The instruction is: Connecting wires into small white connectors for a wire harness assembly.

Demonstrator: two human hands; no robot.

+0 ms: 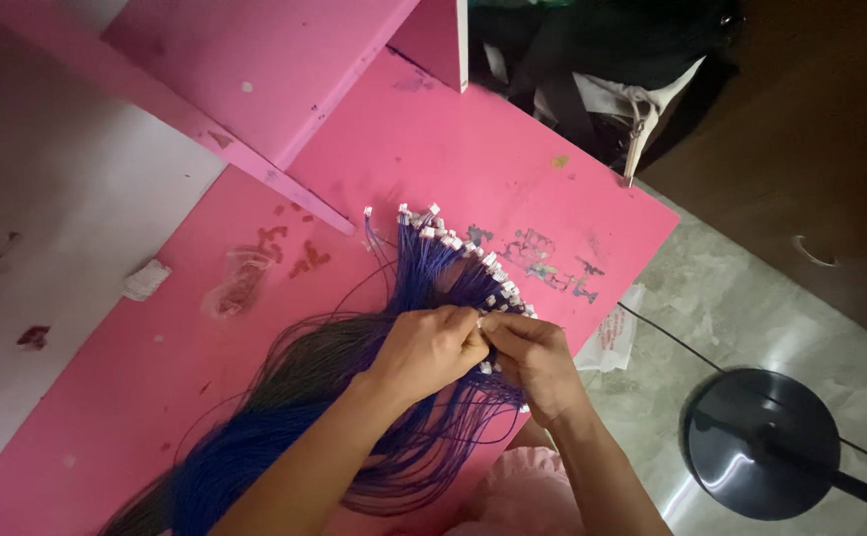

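Observation:
A thick bundle of thin blue wires [285, 417] lies across a pink table [453, 149], its far ends fanned out and tipped with small white connectors [453, 243]. My left hand [429, 347] and my right hand [538, 362] meet over the fan near the table's right edge. The fingertips of both hands pinch the same small white connector [480, 323] on a wire end between them. Wire loops run under both forearms toward the lower left.
A pink shelf panel [245, 69] rises at the back left against a white wall [36, 199]. Dark bags [592, 60] sit behind the table. A black round stand base [761, 442] with a cable rests on the tiled floor at right, near a white plastic bag [612, 337].

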